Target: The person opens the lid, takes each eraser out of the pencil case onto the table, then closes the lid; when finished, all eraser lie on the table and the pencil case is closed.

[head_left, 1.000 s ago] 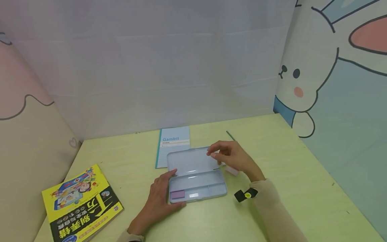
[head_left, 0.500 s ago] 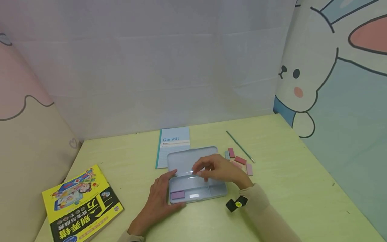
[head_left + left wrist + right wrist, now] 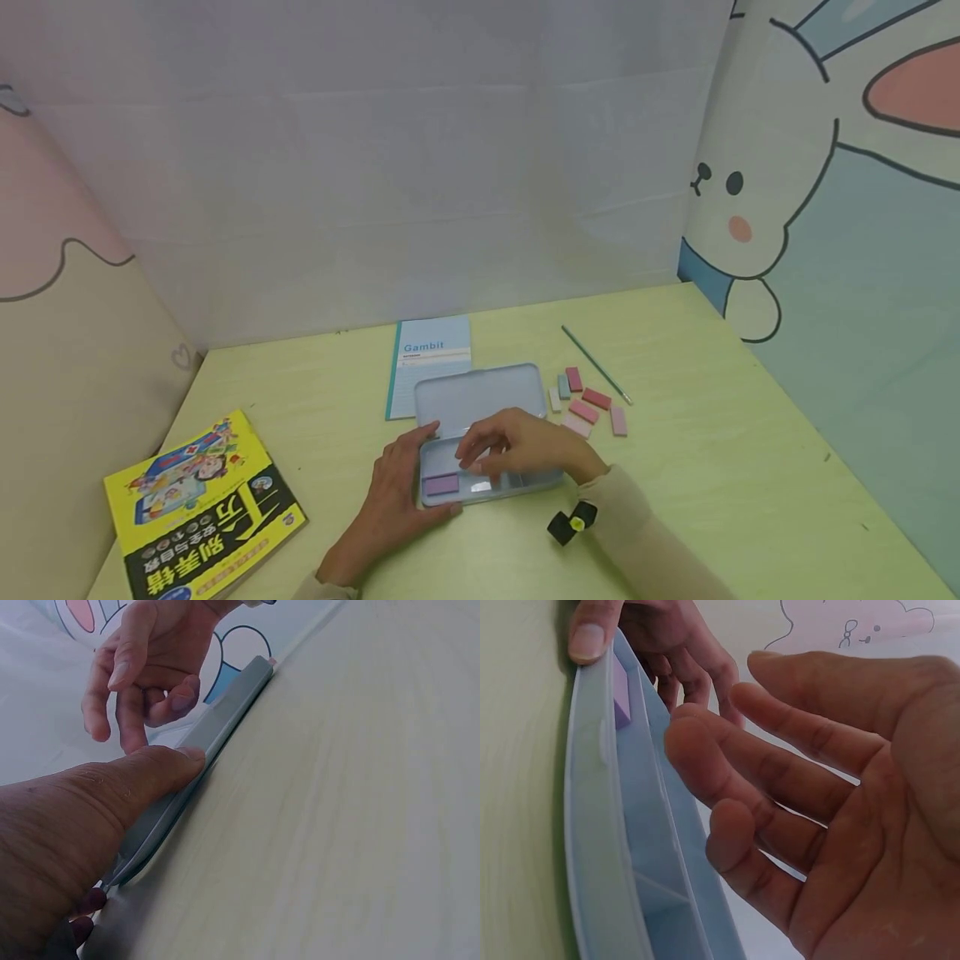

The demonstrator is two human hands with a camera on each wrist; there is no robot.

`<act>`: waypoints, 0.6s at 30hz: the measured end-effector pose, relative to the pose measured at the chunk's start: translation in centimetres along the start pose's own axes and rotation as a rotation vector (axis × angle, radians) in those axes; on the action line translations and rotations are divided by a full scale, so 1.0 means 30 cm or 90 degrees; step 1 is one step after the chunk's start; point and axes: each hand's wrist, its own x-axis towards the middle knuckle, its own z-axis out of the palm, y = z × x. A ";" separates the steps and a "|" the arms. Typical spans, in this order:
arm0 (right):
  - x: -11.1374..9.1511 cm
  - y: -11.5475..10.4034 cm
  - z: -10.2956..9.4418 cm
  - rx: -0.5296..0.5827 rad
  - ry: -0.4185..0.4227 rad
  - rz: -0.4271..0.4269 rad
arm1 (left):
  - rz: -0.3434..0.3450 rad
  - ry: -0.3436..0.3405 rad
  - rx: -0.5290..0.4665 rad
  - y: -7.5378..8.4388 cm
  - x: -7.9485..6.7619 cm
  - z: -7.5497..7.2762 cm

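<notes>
A pale blue pencil case (image 3: 480, 387) lies on the table with its lid folded back. One purple eraser (image 3: 442, 483) sits in the front left compartment; the right wrist view also shows this purple eraser (image 3: 621, 694). My left hand (image 3: 393, 487) grips the case's left end, thumb along the front edge and fingers round the far side. Above the tray hovers my right hand (image 3: 517, 446), its fingers loosely curled. Nothing shows between the fingers of the right hand (image 3: 810, 780) in the right wrist view. It hides part of the tray in the head view.
Several small erasers (image 3: 583, 412) in pink, red, white and teal lie right of the case. A green pencil (image 3: 596, 364) rests behind them. The lid overlaps a Gambit notebook (image 3: 431, 358). A thick yellow-and-black book (image 3: 206, 504) lies at the table's left.
My right hand has moved left and nearer, from the lid's right end to over the tray. The erasers and pencil it covered now show. My left hand has stayed put.
</notes>
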 end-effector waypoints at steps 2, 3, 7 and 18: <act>0.003 0.002 0.007 -0.007 -0.008 0.007 | 0.001 0.001 0.001 0.001 0.000 0.000; 0.005 0.003 0.011 -0.013 -0.013 0.013 | 0.002 0.001 0.000 0.001 0.000 0.000; 0.011 0.003 0.025 -0.038 -0.025 0.033 | 0.001 0.003 -0.002 0.002 -0.001 -0.001; 0.000 -0.026 0.031 -0.129 -0.073 0.057 | 0.007 0.008 0.004 0.005 0.000 -0.006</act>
